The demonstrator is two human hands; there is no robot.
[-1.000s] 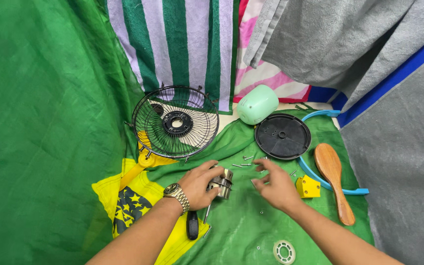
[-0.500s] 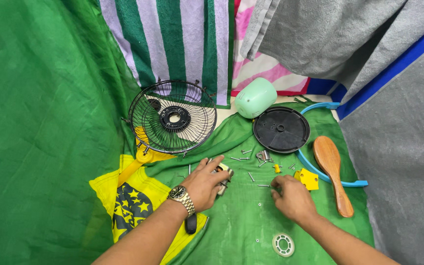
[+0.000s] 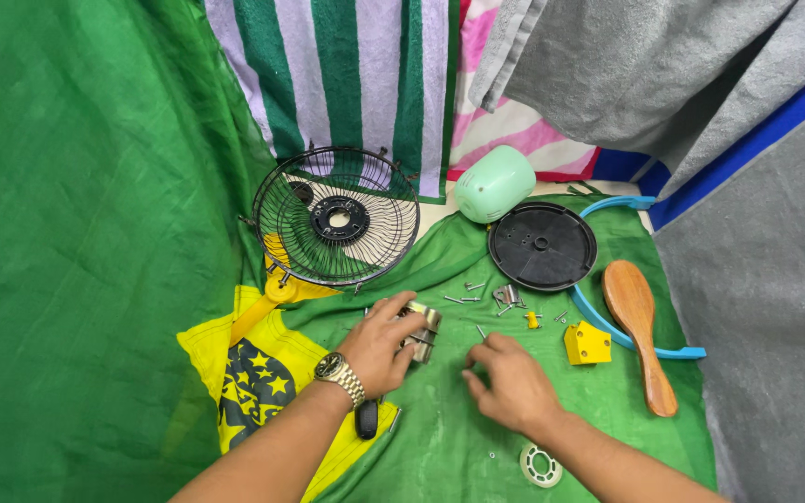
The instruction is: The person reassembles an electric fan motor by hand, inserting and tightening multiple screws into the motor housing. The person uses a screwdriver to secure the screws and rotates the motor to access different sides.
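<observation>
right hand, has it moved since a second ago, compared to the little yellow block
Yes. The right hand has pulled back toward the person and to the left, away from the yellow block it was beside; its fingers now rest on the green cloth.

Hands at disassembled fan parts on green cloth

Left hand (image 3: 379,349) grips a small metal motor core (image 3: 420,330); right hand (image 3: 507,381) rests fingertips-down beside loose screws (image 3: 463,298), near the black wire fan guard (image 3: 336,227) and yellow plastic block (image 3: 587,342).

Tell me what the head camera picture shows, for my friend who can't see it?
A person's left hand grips a small metal motor part on a green cloth, while the right hand pinches at the cloth beside it. Around them lie loose screws, a black wire fan guard, a black round plate, a yellow block and a wooden brush.
</observation>
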